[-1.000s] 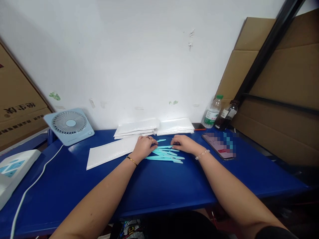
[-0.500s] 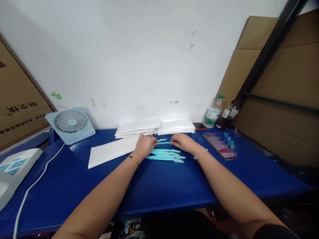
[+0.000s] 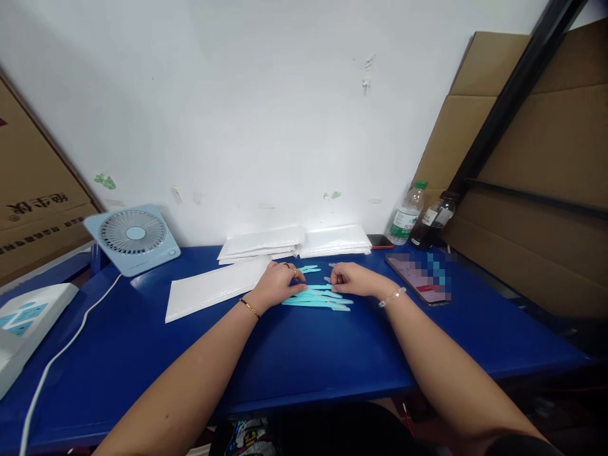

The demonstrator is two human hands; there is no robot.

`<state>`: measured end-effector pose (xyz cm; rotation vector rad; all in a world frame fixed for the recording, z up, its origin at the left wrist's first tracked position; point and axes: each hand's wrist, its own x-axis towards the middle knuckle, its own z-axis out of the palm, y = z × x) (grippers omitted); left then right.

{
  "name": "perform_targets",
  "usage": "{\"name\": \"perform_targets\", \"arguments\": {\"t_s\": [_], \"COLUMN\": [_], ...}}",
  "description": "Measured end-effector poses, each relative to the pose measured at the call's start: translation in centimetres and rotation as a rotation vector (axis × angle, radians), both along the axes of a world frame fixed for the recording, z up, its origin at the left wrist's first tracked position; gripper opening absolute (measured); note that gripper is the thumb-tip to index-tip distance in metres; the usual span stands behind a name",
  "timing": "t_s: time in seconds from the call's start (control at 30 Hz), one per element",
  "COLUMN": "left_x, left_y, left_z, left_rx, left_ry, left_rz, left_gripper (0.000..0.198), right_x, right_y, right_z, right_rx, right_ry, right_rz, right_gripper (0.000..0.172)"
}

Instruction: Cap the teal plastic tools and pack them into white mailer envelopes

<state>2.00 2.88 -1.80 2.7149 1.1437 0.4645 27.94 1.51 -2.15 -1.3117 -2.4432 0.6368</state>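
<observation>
Several turquoise eyebrow razors [image 3: 319, 297] lie fanned in a pile on the blue table. My left hand [image 3: 278, 283] reaches over the pile's left end, thumb and forefinger apart, the thumb touching a razor handle. My right hand [image 3: 351, 278] is pinched at the right tip of the uppermost razor. Just behind the pile lie a couple of separate razors [image 3: 311, 270], partly covered by my left fingers. Small translucent pieces, like blade caps [image 3: 332, 265], rest beside my right fingertips. A long white packet [image 3: 209, 290] extends leftward from under my left hand.
White packets [image 3: 263, 240] are stacked along the wall. At left stand a light blue fan [image 3: 137, 234] and a white device [image 3: 35, 323] with a cable. On the right are a phone [image 3: 418, 278], another dark phone [image 3: 380, 241], a water bottle [image 3: 406, 215] and a dark bottle [image 3: 432, 221].
Both hands held one razor between them behind the pile. That razor now lies there, and both hands have come nearer to me, down to the pile.
</observation>
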Motion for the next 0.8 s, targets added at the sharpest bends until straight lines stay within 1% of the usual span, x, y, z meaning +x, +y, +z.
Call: {"name": "perform_targets", "arguments": {"t_s": [0.13, 0.27, 0.4, 0.5, 0.57, 0.63, 0.7, 0.73, 0.8], "left_x": [0.2, 0.6, 0.1, -0.9, -1.4, -1.7, -1.6, -1.5, -1.3], "left_y": [0.0, 0.1, 0.6, 1.0, 1.0, 0.7, 0.3, 0.1, -0.2], "left_z": [0.1, 0.2, 0.1, 0.1, 0.4, 0.8, 1.1, 1.2, 1.2], "left_rx": [-0.026, -0.006, 0.065, 0.076, 0.066, 0.032, -0.025, -0.052, -0.088], "left_ry": [0.03, 0.02, 0.02, 0.022, -0.004, -0.026, -0.008, 0.012, 0.051], "left_rz": [-0.003, 0.023, 0.105, 0.176, 0.194, 0.151, 0.057, 0.015, -0.026], "left_gripper": [0.023, 0.025, 0.022, 0.018, 0.018, 0.024, 0.027, 0.026, 0.021], "right_x": [-0.5, -0.9, -0.2, 0.6, 0.8, 0.5, -0.4, -0.9, -2.0], "right_y": [0.0, 0.0, 0.3, 0.5, 0.4, 0.2, -0.2, -0.4, -0.8], "right_z": [0.0, 0.5, 0.8, 0.8, 0.9, 1.0, 1.0, 0.9, 0.8], "right_rx": [0.004, 0.031, 0.091, 0.101, 0.115, 0.137, 0.144, 0.14, 0.123], "right_ry": [0.02, 0.038, -0.001, -0.012, 0.016, 0.054, 0.079, 0.082, 0.07], "right_rz": [-0.018, -0.05, -0.095, -0.166, -0.197, -0.177, -0.116, -0.08, -0.012], "right_gripper": [0.01, 0.01, 0.006, 0.006, 0.009, 0.012, 0.016, 0.017, 0.018]}}
